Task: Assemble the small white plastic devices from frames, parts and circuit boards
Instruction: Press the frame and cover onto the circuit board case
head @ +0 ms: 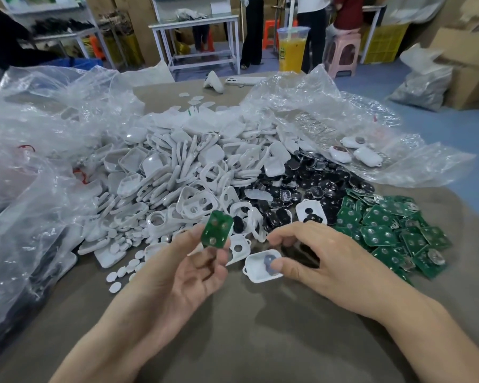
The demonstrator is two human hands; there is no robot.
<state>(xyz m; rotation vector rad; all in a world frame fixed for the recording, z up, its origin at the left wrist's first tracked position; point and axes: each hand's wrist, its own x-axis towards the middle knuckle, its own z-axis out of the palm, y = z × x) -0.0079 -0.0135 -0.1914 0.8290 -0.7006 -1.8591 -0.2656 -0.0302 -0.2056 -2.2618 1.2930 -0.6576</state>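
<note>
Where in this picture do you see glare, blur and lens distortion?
Head view: glare on the bags; slight blur on the right hand holding the shell; the board in the left hand is sharper; the wide lens tilts the far rack.

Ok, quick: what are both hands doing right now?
Left hand: pinches a green circuit board.
Right hand: holds a white shell, thumb on it.

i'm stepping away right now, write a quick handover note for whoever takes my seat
Left hand pinches one green circuit board, raised.
Right hand holds a white shell, thumb on a dark part inside it.
White frames heap ahead, black parts right of it, green boards pile further right.
Done: three white devices that look assembled, on the far plastic bag.
Left: board not yet in the shell; the heaps remain.
</note>
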